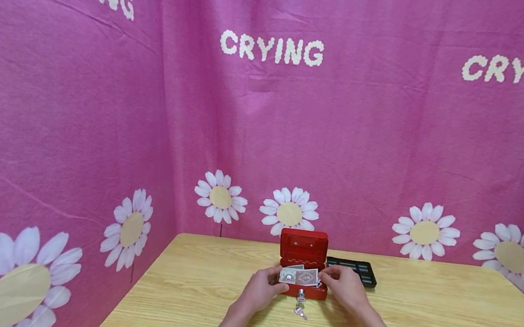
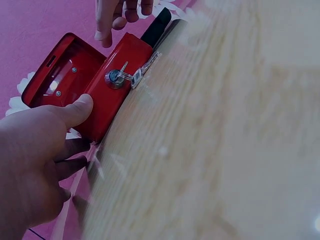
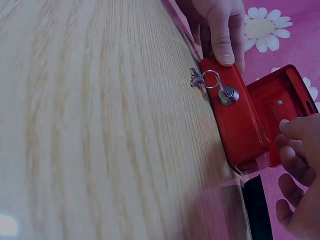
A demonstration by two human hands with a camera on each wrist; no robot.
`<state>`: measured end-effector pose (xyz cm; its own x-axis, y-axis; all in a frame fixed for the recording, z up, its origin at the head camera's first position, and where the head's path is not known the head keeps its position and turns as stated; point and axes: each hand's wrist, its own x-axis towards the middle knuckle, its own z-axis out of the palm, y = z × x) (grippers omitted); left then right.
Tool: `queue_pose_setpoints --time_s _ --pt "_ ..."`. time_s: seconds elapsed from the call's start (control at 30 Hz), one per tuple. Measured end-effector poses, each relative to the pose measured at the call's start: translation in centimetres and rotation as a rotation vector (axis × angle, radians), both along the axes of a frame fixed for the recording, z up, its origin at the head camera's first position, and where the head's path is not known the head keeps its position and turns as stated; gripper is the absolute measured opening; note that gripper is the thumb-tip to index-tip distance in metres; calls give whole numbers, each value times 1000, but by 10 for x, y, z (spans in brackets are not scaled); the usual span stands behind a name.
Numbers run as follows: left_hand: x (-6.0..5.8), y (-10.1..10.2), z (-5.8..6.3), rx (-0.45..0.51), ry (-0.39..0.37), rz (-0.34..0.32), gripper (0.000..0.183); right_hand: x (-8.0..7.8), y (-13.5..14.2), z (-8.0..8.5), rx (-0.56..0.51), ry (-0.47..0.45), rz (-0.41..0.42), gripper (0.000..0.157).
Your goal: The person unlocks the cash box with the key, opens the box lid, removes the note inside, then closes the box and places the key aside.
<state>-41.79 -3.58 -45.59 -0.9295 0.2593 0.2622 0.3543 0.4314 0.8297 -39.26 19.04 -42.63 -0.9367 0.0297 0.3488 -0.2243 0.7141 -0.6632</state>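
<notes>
A small red cash box point(image 1: 298, 290) stands on the table with its lid point(image 1: 303, 245) raised. Paper notes point(image 1: 305, 278) lie in its opening, a green one on the left and a brown one on the right. My left hand point(image 1: 261, 288) holds the box's left end, its thumb point(image 2: 80, 110) on the front wall and the other fingers around the side. Over the right end is my right hand point(image 1: 344, 286), its bent fingertips right at the notes' edge; nothing shows between its fingers point(image 3: 295, 165) in the right wrist view. Keys point(image 1: 300, 312) hang from the front lock point(image 2: 115, 78).
A black compartment tray point(image 1: 367, 275) lies on the wooden table point(image 1: 211, 265), behind the right hand and beside the box. Pink cloth point(image 1: 342, 140) with daisies and lettering hangs behind the table and along its left.
</notes>
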Motion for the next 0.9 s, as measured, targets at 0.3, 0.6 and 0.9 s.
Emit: queue_pose_setpoints --time_s 0.3,0.6,0.9 --pt "4 0 -2 26 -9 11 59 -2 -5 -4 18 -9 -1 16" --pt "5 2 -1 -1 -12 48 58 -3 -7 -7 11 -22 -6 15" --pt "4 -1 -2 17 6 33 57 -3 -7 -7 11 -29 -17 17"
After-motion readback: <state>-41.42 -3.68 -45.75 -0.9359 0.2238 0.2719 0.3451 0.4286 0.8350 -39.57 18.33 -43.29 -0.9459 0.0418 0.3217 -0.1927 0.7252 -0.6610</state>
